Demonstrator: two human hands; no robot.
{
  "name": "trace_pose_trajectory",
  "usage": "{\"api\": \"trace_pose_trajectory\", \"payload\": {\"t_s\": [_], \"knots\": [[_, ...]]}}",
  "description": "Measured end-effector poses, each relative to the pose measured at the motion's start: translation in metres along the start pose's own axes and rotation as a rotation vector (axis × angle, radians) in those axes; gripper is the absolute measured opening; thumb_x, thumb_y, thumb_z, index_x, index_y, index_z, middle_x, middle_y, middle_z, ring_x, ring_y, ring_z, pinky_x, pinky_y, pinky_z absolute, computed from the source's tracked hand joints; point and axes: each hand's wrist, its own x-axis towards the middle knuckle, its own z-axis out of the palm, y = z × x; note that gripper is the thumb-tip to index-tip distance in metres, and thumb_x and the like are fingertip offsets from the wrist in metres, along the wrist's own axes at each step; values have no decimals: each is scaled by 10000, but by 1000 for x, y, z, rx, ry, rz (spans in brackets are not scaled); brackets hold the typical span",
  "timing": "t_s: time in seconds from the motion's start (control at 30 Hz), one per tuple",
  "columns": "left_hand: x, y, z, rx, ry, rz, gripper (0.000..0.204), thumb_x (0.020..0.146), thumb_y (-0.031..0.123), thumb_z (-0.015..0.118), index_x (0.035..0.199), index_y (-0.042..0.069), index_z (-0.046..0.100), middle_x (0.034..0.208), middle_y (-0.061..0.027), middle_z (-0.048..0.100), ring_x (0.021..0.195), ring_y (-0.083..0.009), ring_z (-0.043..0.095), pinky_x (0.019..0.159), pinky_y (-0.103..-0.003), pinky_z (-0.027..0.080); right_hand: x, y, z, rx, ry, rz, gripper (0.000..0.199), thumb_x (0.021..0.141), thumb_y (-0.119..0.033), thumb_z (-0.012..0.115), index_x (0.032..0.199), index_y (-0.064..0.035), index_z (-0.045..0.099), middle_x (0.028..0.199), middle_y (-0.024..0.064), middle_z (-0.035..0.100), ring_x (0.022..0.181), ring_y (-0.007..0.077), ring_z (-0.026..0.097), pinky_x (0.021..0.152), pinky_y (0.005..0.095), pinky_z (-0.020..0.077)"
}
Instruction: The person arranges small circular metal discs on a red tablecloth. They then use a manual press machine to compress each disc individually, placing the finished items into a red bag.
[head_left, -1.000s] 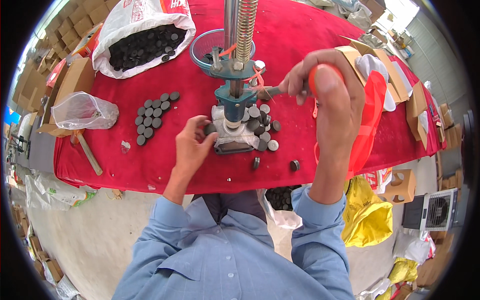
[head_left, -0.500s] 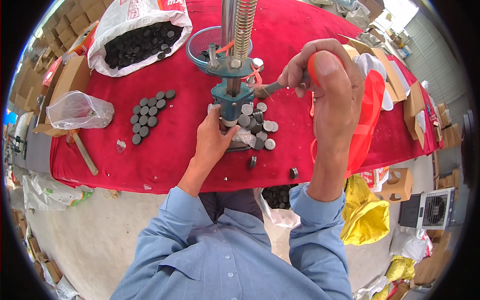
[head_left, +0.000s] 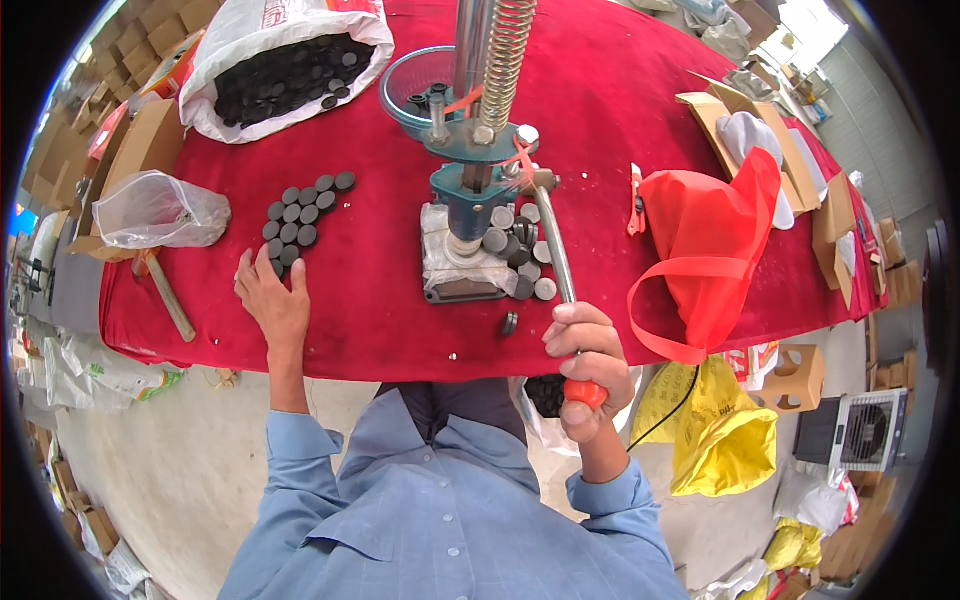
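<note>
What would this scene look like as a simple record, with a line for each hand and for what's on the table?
Left hand: at the near end of the left disc group; whether it grips one is unclear
Right hand: wrapped around the lever, by its red knob
Centre: press with a coil spring
Right of press: disc pile
Behind press: blue bowl
Far left: white sack of black discs
Far right: red bag
Tabletop: red cloth
</note>
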Motion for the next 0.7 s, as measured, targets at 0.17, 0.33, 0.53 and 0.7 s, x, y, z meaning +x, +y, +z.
{"api": "trace_pose_trajectory", "payload": {"t_s": [0.17, 0.33, 0.53, 0.7], "knots": [[-23, -32, 3, -101, -141, -15, 489, 956, 154, 746, 1399, -11, 622, 1329, -220, 595, 1220, -403, 579, 1044, -497, 472, 14, -1, -2, -15, -43, -9, 342, 970, -362, 685, 1001, -31, 606, 949, 179, 663, 1056, 417, 666, 855, 497, 569], [-31, 2, -5, -426, -121, 66, 400, 913, 47, 776, 1300, -16, 702, 1173, -173, 665, 966, -308, 683, 819, -385, 573, 33, -13, -7, -43, -94, 1, 340, 958, -347, 696, 956, -14, 625, 910, 168, 664, 983, 396, 679, 843, 483, 572], [-23, 111, -18, -766, -275, 83, 474, 839, 62, 851, 1288, 11, 706, 1042, -136, 724, 771, -218, 685, 691, -353, 567, 106, -23, -6, -7, -60, 83, 344, 933, -325, 706, 951, 12, 643, 871, 140, 659, 852, 289, 668, 795, 411, 561], [-16, 165, 0, -869, -373, 141, 597, 802, 82, 876, 1342, 2, 635, 1035, -148, 731, 780, -254, 681, 724, -388, 571, 169, -28, 1, 27, -4, 345, 241, 972, -236, 661, 958, 5, 648, 792, 50, 657, 750, 103, 617, 690, 280, 509]]}}
